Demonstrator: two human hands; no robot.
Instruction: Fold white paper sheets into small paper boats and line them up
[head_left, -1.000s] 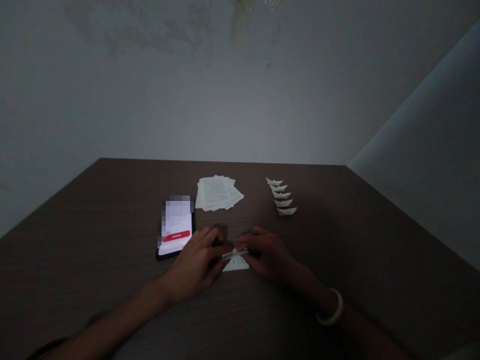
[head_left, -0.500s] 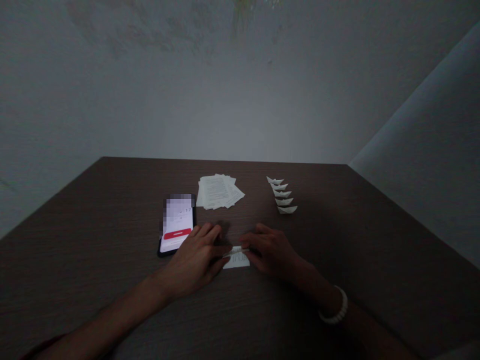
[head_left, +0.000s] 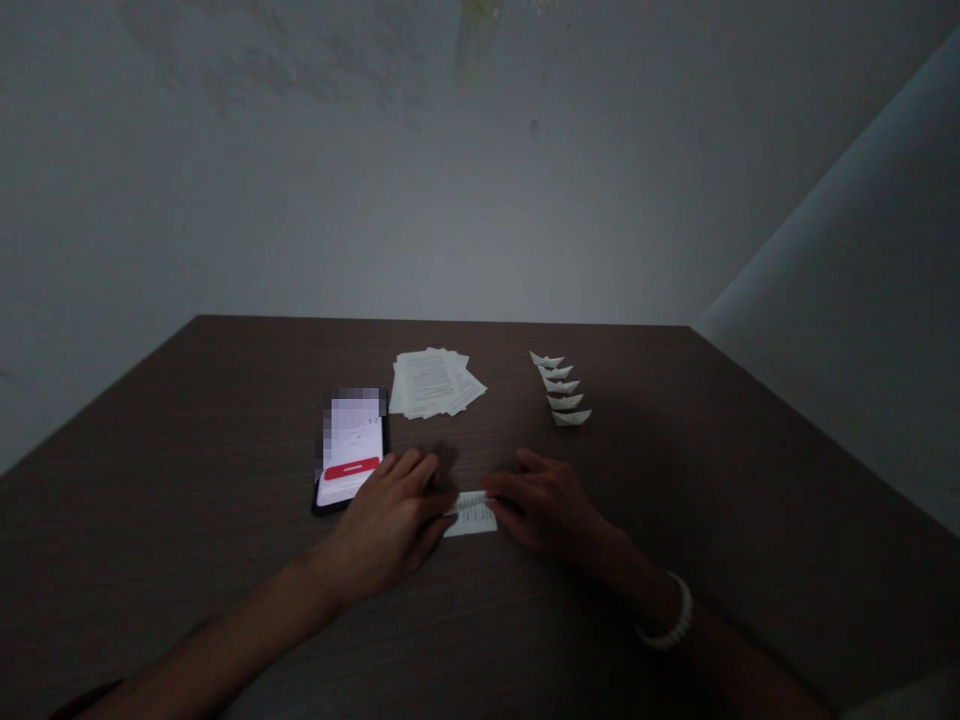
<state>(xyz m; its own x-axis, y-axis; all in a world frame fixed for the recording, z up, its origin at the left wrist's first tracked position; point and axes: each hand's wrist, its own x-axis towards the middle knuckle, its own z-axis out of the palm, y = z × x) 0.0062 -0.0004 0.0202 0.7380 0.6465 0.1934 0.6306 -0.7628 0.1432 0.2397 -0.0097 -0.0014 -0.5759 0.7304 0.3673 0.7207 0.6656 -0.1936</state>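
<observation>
A small printed sheet of paper [head_left: 472, 518] lies on the table between my hands, with a fold line across its upper part. My left hand [head_left: 401, 515] pinches its left edge between thumb and fingers. At the right edge, my right hand [head_left: 536, 500] grips the paper the same way, fingertips on the fold. The covered ends of the sheet are hidden under my fingers. A white beaded bracelet [head_left: 675, 615] circles my right wrist.
A phone [head_left: 351, 470] with a lit screen lies just left of my left hand. Beyond it is a loose stack of printed papers [head_left: 431, 383]. Several folded paper boats [head_left: 568, 402] stand in a column at the right on the dark wooden table [head_left: 247, 400]. A grey wall [head_left: 450, 220] rises behind.
Both hands stay on the paper almost in place; the fingers have shifted slightly along its fold, so a little more of the upper strip shows. The whole view has drifted marginally.
</observation>
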